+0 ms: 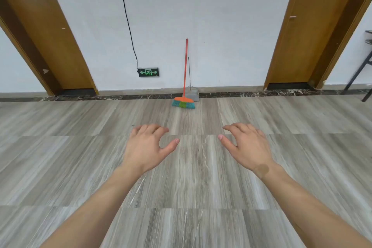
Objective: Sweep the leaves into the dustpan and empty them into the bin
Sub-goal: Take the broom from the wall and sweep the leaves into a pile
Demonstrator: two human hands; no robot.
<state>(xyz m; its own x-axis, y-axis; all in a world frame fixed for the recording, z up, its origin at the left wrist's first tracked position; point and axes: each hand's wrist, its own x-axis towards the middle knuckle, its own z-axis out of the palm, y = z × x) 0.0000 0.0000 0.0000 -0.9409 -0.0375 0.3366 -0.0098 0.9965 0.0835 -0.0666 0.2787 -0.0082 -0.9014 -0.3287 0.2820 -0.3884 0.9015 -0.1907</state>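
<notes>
Bare forearms, sleeveless (a round mark on the right wrist (261,170)).

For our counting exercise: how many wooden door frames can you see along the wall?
2. One door frame stands at the left, the other door frame at the right, with the broom between them. More may lie outside the view.

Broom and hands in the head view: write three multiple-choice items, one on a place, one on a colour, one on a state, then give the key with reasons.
1. Where does the broom stand?
A. Against the white wall
B. Flat on the floor
C. In the left hand

2. What colour is the broom's handle?
A. Blue
B. Orange-red
C. Black

3. What are the left hand and right hand doing?
A. Gripping the dustpan
B. Holding the broom
C. Open and empty

Key: 1 A, it leans upright on the wall, head on the floor; 2 B, the long stick is orange-red; 3 C, the fingers are spread over bare floor.
</notes>
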